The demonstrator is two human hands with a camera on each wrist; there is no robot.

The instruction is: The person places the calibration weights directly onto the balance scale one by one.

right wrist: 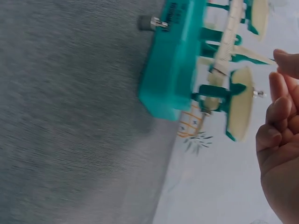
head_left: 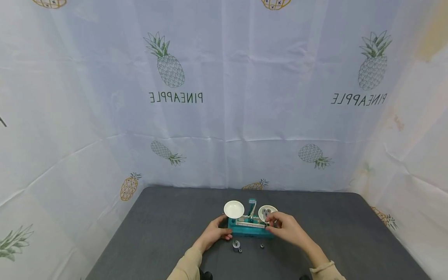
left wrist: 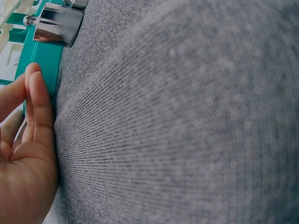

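A teal balance scale (head_left: 251,232) with two white pans stands on the table. Its left pan (head_left: 233,209) has nothing in it; metal weights (head_left: 266,212) sit in the right pan (head_left: 261,213). My left hand (head_left: 213,232) holds the left end of the base, fingers and thumb around it. At the right pan and beam end is my right hand (head_left: 287,228), thumb and forefinger apart, the other fingers loosely curled. Nothing shows between the fingertips in the right wrist view, where the hand (right wrist: 285,121) is beside the pans.
In front of the scale stand a larger metal weight (head_left: 236,245), a tiny one (head_left: 240,251) beside it and a small one (head_left: 262,245) to the right. Dark grey cloth covers the table (head_left: 168,225). A white pineapple-print curtain (head_left: 245,116) hangs behind and at both sides.
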